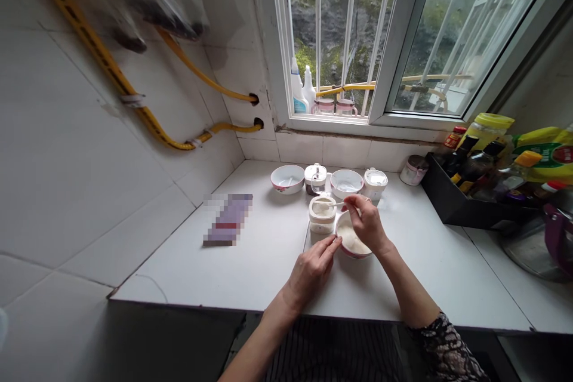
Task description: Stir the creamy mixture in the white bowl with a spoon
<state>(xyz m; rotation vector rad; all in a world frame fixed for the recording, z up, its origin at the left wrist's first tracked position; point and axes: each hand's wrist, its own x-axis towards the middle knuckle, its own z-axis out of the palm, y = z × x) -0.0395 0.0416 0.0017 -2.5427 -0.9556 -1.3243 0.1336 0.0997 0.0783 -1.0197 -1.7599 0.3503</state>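
Note:
My right hand (364,221) pinches the handle of a small white spoon (335,204), whose bowl end reaches over the open top of a white seasoning jar (322,227). Pale grains show inside that jar. Just right of it stands a bowl (356,255) with a reddish pattern, holding white powder or grains and partly covered by my right hand. The fingers of my left hand (316,264) are pressed together on the bowl's left rim.
Behind stand a white bowl (287,180), a lidded jar with dark contents (315,178), a second bowl (347,181) and another white jar (375,182). A blurred purple item (229,219) lies left. A black bin (456,206) of bottles and a pot (539,253) stand right.

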